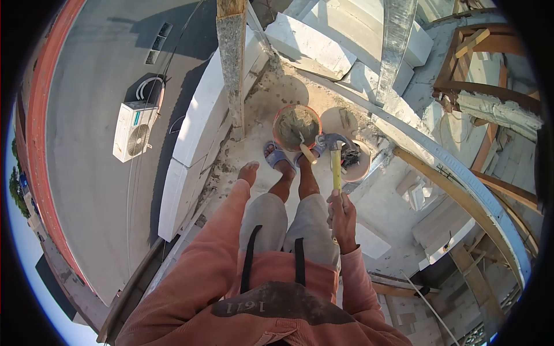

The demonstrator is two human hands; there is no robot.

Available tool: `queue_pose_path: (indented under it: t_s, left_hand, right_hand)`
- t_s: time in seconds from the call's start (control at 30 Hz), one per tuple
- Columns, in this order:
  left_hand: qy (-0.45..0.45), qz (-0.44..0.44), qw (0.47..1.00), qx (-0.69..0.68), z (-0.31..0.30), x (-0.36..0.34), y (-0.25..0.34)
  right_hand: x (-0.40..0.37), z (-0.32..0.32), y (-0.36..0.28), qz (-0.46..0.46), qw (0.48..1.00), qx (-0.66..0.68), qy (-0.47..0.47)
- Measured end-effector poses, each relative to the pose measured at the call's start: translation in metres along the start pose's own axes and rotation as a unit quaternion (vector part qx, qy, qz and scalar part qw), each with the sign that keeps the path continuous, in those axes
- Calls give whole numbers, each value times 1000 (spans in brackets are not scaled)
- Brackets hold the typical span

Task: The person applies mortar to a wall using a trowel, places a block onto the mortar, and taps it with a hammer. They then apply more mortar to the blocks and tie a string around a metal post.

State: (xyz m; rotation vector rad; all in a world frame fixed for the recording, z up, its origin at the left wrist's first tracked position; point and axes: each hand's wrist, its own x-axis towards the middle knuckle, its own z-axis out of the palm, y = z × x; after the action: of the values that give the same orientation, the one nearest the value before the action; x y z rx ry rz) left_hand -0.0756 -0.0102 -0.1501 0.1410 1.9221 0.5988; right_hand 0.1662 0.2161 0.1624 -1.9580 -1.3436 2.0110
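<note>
My right hand (343,218) is wrapped round the handle of a claw hammer (336,170) with a yellow shaft, its metal head pointing away from me. My left hand (249,173) hangs low at the left, near my knee; it is small in view and its fingers are too unclear to read. Between and beyond my sandalled feet stands an orange-rimmed bucket (296,124) of grey mortar, with a wooden-handled trowel (308,153) leaning out of it. A second bucket (358,167), holding dark items, stands right of it, partly hidden behind the hammer head.
A low white block wall (199,115) runs along the left, with a lower roof and an air conditioner unit (135,131) beyond. Upright posts (232,69) rise ahead. White blocks (311,43) lie at the back. Curved beams (461,196) and wooden frames (490,69) are at the right.
</note>
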Motion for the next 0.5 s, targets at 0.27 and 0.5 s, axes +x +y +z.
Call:
queue_pose_path:
  t_s: [0.27, 0.5]
  left_hand:
    - [-75, -101, 858, -499, -35, -72, -190]
    - [-19, -80, 866, -493, -26, -50, 58]
  right_hand:
    - [-68, 3, -82, -140, 935, 221, 239]
    - [0, -30, -286, -405, 837, 172, 326]
